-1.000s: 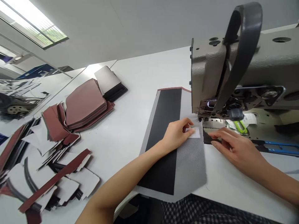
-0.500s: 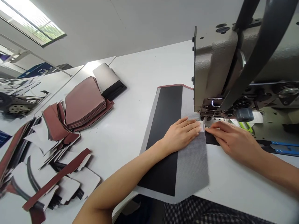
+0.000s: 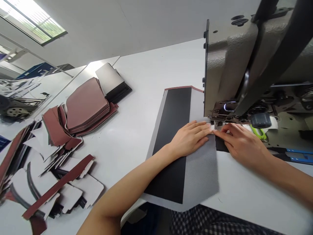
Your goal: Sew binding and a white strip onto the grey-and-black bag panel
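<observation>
A grey fabric panel [image 3: 202, 176] with a wide black strip [image 3: 171, 130] down it and a dark red edge at the far end lies under the sewing machine [image 3: 227, 65]. My left hand [image 3: 192, 137] rests flat on it, fingers stretched toward the presser foot [image 3: 212, 123]. A small white piece [image 3: 212, 126] lies by the foot, partly covered by my fingertips. From the right, my right hand [image 3: 241, 140] reaches in with bent fingers, its fingertip at the panel's edge beside the white piece. Anything pinched there is hidden.
Stacked dark red pieces [image 3: 86, 106] and a white-topped black stack [image 3: 110, 78] stand on the left of the table. Loose strips and cut pieces [image 3: 70, 192] are strewn nearer. Blue-handled snips [image 3: 298, 155] and a bright green tool [image 3: 258, 133] lie right of the machine.
Both hands have moved slightly closer to the presser foot, and the white piece is now more covered by my fingers. The view has shifted a little.
</observation>
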A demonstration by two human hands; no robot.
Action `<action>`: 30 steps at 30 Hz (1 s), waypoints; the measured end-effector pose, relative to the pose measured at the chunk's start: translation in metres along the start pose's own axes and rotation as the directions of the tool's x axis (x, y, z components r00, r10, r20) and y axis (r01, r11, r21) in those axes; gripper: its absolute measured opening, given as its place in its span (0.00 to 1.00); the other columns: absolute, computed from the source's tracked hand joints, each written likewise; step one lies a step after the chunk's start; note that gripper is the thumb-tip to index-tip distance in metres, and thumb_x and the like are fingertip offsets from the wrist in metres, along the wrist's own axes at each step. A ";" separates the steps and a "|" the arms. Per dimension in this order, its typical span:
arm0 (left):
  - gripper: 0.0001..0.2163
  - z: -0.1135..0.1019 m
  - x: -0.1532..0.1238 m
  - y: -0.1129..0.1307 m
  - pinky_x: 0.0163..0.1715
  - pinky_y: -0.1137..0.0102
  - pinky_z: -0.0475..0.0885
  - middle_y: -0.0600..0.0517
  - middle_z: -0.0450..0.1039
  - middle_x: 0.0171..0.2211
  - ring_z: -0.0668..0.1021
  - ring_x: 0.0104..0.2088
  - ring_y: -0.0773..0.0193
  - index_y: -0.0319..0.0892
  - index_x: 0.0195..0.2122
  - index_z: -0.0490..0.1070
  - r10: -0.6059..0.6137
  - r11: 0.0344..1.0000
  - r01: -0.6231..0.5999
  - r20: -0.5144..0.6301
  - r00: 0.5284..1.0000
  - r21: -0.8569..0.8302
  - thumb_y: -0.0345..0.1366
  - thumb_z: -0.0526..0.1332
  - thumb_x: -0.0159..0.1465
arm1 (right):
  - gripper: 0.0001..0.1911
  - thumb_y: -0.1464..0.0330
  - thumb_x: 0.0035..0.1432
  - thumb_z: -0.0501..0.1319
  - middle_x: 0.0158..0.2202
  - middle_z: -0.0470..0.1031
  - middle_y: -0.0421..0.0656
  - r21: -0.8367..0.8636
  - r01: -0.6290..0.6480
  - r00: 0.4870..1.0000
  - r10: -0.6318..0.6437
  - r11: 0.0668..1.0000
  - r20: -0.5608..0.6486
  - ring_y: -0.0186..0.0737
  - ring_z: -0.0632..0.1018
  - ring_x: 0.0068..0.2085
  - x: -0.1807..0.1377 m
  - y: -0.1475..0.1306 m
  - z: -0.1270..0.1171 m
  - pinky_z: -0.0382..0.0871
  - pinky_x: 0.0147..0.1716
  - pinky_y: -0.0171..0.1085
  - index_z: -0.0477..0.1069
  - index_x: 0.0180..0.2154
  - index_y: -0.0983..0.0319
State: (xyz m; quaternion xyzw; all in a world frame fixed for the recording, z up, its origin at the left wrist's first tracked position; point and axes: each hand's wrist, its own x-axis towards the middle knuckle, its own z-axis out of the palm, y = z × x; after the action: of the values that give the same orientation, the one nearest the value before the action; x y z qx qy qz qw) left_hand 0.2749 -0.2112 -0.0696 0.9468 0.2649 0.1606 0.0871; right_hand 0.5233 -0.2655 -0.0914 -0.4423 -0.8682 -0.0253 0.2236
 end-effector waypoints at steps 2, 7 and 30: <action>0.14 0.000 0.005 -0.006 0.67 0.56 0.65 0.47 0.75 0.60 0.75 0.62 0.59 0.43 0.55 0.74 -0.001 1.000 0.001 0.010 1.000 -0.009 0.39 0.52 0.75 | 0.21 0.76 0.67 0.52 0.43 0.75 0.47 -0.021 -0.011 1.000 0.011 1.000 -0.011 0.42 0.77 0.41 0.000 0.003 0.003 0.70 0.44 0.44 0.74 0.56 0.59; 0.14 0.003 0.022 -0.021 0.63 0.58 0.68 0.46 0.79 0.54 0.78 0.57 0.58 0.42 0.51 0.75 -0.038 0.999 0.038 0.020 0.999 0.013 0.38 0.52 0.75 | 0.18 0.76 0.67 0.54 0.41 0.76 0.46 0.013 0.010 0.998 -0.009 1.000 -0.069 0.42 0.77 0.40 0.003 0.004 0.001 0.69 0.41 0.42 0.76 0.52 0.60; 0.15 -0.022 -0.010 0.062 0.46 0.65 0.75 0.44 0.80 0.46 0.80 0.43 0.61 0.40 0.48 0.78 -0.374 0.440 0.395 0.236 0.897 -0.806 0.42 0.56 0.73 | 0.11 0.64 0.71 0.54 0.29 0.73 0.40 -0.029 -0.033 0.997 0.031 0.999 -0.077 0.37 0.74 0.27 -0.054 -0.004 -0.111 0.61 0.23 0.38 0.74 0.49 0.54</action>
State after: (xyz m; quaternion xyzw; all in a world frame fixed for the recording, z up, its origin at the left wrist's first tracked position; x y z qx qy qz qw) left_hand 0.2883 -0.2671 -0.0358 0.7033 0.3618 0.2327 0.5660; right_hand 0.5881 -0.3352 -0.0130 -0.4583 -0.8513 -0.0518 0.2501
